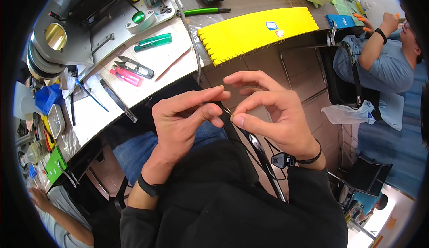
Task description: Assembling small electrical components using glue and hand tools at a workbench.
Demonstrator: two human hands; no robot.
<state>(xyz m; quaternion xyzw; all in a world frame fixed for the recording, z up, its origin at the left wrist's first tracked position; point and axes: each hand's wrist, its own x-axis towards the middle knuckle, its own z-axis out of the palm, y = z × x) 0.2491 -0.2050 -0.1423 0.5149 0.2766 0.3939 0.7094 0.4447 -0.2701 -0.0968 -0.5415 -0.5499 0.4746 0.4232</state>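
Observation:
Above my lap, both hands are raised close together. My right hand pinches a thin wire-like piece between thumb and index finger. The piece runs across to my left hand, whose thumb and fingers close around its other end; that end is hidden behind the fingers. Left of my hands, on the white worktop, lie tweezers, a pink lighter, black thread snips and a green lighter.
A notched yellow strip spans the far side, with fine wires along its edge. A machine with a green button stands at the upper left. A green pen lies beyond. Co-workers sit at right and lower left.

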